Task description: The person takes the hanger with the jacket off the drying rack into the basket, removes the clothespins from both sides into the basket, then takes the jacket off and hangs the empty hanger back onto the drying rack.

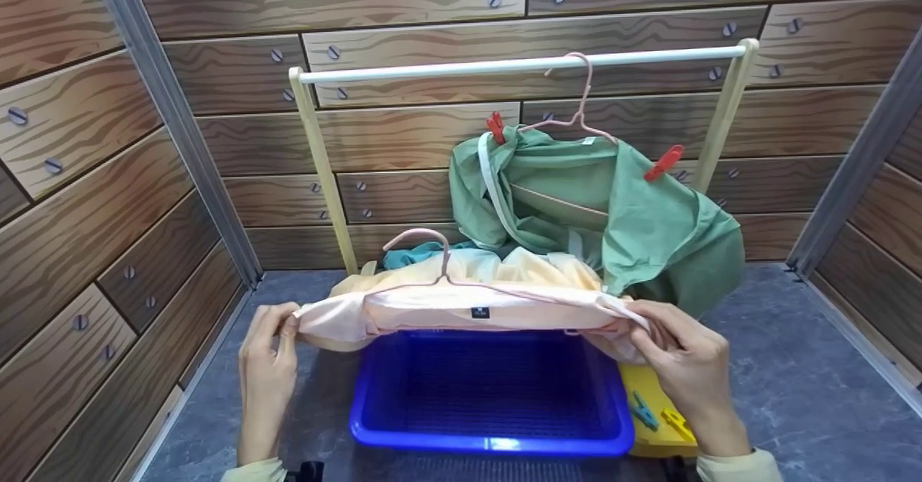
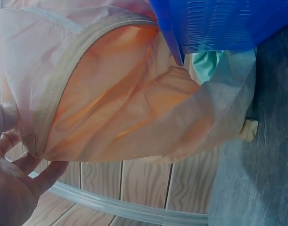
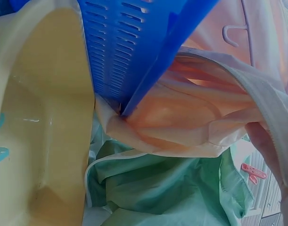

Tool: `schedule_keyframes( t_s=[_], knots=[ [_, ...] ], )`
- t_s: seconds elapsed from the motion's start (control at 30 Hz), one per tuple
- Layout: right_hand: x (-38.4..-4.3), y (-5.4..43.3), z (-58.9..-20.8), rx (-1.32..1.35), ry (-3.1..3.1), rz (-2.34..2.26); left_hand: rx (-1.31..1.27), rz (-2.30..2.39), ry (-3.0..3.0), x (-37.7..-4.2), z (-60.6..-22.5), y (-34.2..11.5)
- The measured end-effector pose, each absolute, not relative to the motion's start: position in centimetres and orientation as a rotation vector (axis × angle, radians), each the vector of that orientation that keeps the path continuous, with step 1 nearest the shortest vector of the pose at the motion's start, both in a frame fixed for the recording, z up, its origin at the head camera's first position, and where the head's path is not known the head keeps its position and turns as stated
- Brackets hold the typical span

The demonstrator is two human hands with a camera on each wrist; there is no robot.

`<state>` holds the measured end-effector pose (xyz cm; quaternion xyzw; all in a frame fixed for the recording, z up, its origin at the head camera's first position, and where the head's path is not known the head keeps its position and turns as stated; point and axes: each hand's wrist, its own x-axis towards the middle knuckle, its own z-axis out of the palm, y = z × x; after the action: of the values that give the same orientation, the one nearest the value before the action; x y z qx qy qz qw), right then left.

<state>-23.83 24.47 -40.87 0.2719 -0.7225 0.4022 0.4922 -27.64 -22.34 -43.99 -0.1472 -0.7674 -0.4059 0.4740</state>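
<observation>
A pale pink and peach zip jacket (image 1: 418,316) is spread over the far part of a blue basket, with a pink hanger (image 1: 445,260) inside its neckline, hook upward. My left hand (image 1: 265,367) pinches the jacket's left end between thumb and fingers. At the right end, my right hand (image 1: 688,367) grips the cloth edge. The left wrist view shows the zipper (image 2: 63,77) running to the left fingertips, and the jacket hanging open to its peach inside. In the right wrist view, the right hand (image 3: 266,146) is partly hidden behind the jacket's edge.
The blue basket (image 1: 490,442) stands below the jacket. To its right, a yellow basin (image 1: 637,381) holds a teal clothespin (image 1: 645,411) and a yellow one (image 1: 678,424). Behind, a green garment (image 1: 670,237) with red clothespins (image 1: 664,163) hangs from a white rail (image 1: 432,69).
</observation>
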Motion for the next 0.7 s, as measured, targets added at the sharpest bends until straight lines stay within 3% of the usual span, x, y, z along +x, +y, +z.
schedule_keyframes(
  t_s=[0.7],
  knots=[
    [-23.1,23.9,-40.0,0.463,-1.774,0.94,-0.3,-0.965,-1.868,-26.8,-42.8,-22.1]
  ],
)
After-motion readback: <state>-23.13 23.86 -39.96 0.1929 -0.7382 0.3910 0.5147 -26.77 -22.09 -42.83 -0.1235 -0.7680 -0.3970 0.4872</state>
